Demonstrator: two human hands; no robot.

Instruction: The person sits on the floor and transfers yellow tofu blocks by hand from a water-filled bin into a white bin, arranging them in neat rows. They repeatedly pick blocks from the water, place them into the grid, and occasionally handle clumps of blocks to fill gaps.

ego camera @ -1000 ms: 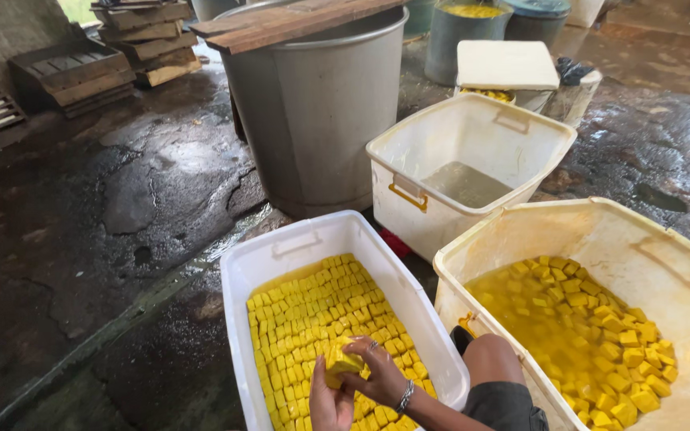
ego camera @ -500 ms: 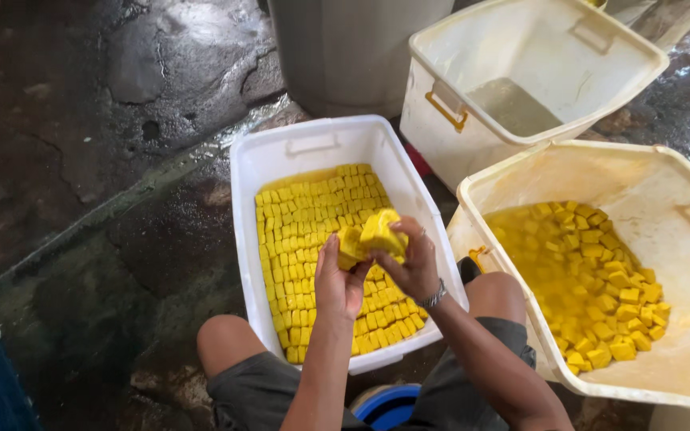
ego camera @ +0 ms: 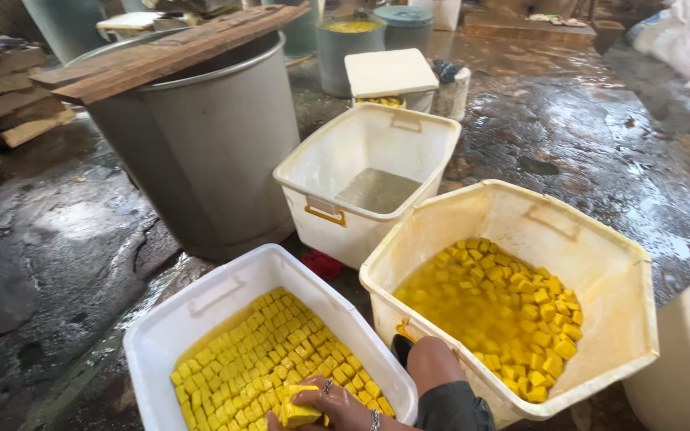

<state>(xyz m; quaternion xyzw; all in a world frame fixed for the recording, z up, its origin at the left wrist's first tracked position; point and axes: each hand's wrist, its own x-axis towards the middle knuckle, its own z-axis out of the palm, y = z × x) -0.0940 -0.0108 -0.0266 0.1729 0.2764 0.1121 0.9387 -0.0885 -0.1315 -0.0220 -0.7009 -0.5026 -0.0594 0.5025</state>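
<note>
Gripping a yellow cube (ego camera: 299, 414), the right hand (ego camera: 337, 405) (ring on one finger) sits in the white tub (ego camera: 201, 307); left hand barely visible, fingers unclear.

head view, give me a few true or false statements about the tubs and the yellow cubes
1. The right hand holds a yellow block over the near white tub. True.
2. The yellow cubes in that tub lie in neat rows. True.
3. The yellowed tub on the right is dry and empty. False: it holds loose cubes in yellow liquid.
4. The middle white tub is packed with cubes. False: only some murky liquid shows at its bottom.
5. Wooden planks lie across the large grey drum. True.
</note>
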